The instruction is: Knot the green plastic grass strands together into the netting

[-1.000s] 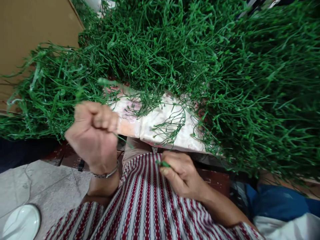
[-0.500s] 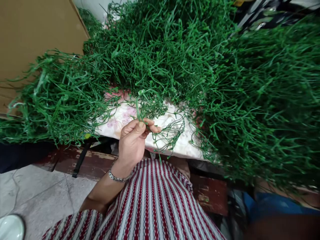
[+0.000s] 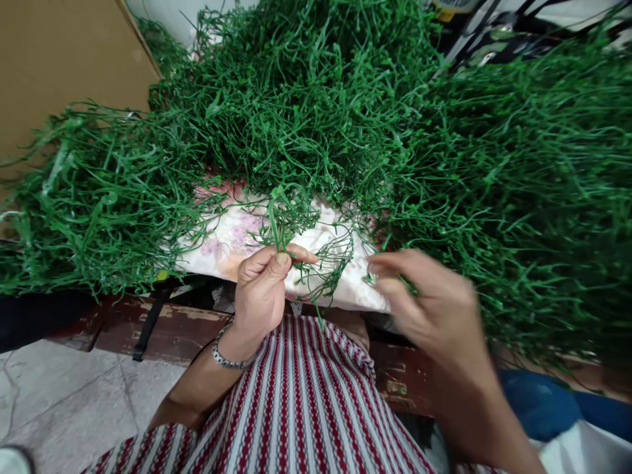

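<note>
My left hand (image 3: 264, 283) is closed in a pinch, thumb against fingers, on a green plastic-looking stem (image 3: 275, 227) that stands up from the grip. Thin green strands (image 3: 338, 260) spread to the right of its fingertips, over a white floral-patterned cloth surface (image 3: 212, 253). At the right, my right hand (image 3: 427, 299) is smeared by motion, its fingers bent toward the strands. Small green bits show near its fingers; whether it holds them I cannot tell. The left fingers partly hide the stem's lower end.
A large heap of green artificial stems (image 3: 296, 105) covers the back, with more piled left and right. A brown cardboard panel (image 3: 64, 59) stands at the far left. Worn reddish-brown wood (image 3: 168, 326) runs along the front edge, with a black strap (image 3: 151, 322) over it.
My right hand has come into view from the lower right, moving toward the strands. My left hand keeps its pinch on the green stem. The view has shifted slightly.
</note>
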A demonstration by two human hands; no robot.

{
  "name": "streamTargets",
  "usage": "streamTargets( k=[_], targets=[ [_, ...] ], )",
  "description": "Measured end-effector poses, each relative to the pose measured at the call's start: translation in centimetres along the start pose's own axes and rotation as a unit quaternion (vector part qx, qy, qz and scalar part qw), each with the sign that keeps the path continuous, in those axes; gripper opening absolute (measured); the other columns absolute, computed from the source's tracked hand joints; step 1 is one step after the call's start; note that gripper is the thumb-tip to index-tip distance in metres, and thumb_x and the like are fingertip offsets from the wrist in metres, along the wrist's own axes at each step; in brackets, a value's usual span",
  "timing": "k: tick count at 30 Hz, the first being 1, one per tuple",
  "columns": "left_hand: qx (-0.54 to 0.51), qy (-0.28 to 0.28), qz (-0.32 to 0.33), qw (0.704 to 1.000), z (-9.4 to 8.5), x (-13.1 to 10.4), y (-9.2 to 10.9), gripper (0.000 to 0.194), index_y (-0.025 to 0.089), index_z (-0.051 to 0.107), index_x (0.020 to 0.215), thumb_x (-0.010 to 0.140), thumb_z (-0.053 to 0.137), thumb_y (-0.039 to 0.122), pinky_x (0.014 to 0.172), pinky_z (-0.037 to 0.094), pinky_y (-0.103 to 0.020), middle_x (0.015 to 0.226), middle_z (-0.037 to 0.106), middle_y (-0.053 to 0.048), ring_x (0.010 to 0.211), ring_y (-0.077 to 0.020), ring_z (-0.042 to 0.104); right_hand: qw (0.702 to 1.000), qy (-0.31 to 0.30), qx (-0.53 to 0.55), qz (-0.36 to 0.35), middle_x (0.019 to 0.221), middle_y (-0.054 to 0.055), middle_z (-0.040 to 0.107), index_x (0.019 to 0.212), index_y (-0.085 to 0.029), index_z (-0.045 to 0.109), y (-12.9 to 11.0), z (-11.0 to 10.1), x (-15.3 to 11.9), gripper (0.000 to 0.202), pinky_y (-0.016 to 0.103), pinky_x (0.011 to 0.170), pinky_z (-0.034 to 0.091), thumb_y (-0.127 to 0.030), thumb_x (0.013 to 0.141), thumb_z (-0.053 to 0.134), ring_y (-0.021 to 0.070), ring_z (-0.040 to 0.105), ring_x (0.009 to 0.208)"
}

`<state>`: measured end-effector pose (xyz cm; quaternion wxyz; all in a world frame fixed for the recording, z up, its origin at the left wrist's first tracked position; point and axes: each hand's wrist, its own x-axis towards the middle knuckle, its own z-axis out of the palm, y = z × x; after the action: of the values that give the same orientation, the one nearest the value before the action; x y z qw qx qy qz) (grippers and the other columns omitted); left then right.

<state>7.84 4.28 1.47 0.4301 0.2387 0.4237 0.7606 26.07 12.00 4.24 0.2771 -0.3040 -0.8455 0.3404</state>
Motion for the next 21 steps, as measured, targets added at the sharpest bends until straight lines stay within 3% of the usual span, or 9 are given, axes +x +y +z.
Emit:
streamTargets(
  k=[4,7,13,21],
  targets=[
    [-0.011,-0.009,-0.015,1.000,0.0,-0.3,0.0,0.012,0.019,0.069,0.074,0.075,0.062,0.028,0.079,0.049,-0.033,0.074,0.068,-0.003,0.075,-0.0172,0.063,0.992,-0.101,0.079,0.022,0.071,0.001,0.061,0.083,-0.015,0.060,-0.9,4.8,2.0,0.016,0.022,0.057,0.041,-0.030,0.083,0.055,0.0107,0.054,0.063],
    [-0.010,-0.002,-0.019,1.000,-0.2,-0.4,0.0,0.012,0.018,0.069,0.072,0.073,0.065,0.028,0.073,0.049,-0.028,0.070,0.067,-0.002,0.072,-0.0150,0.062,0.978,-0.106,0.177,0.035,0.069,0.001,0.059,0.071,-0.015,0.054,-1.1,6.6,2.3,0.020,0.020,0.057,0.039,-0.030,0.085,0.052,0.0100,0.055,0.066],
    [-0.011,0.039,-0.057,0.998,-0.4,-0.7,0.1,0.016,0.017,0.064,0.062,0.074,0.063,0.027,0.053,0.044,-0.019,0.062,0.064,0.001,0.054,-0.0080,0.057,0.956,-0.123,0.265,0.038,0.056,-0.004,0.047,0.064,-0.015,0.052,-1.1,6.8,1.4,0.025,0.019,0.048,0.030,-0.029,0.085,0.052,0.0058,0.039,0.050],
    [-0.006,0.037,-0.037,0.999,-0.5,-0.5,0.0,0.018,0.016,0.062,0.064,0.074,0.063,0.031,0.062,0.051,-0.028,0.060,0.063,-0.001,0.060,-0.0137,0.061,0.930,-0.078,0.344,0.100,0.056,-0.002,0.047,0.061,-0.016,0.048,-1.0,7.4,0.7,0.030,0.020,0.046,0.029,-0.035,0.085,0.050,0.0068,0.040,0.049]
  ],
)
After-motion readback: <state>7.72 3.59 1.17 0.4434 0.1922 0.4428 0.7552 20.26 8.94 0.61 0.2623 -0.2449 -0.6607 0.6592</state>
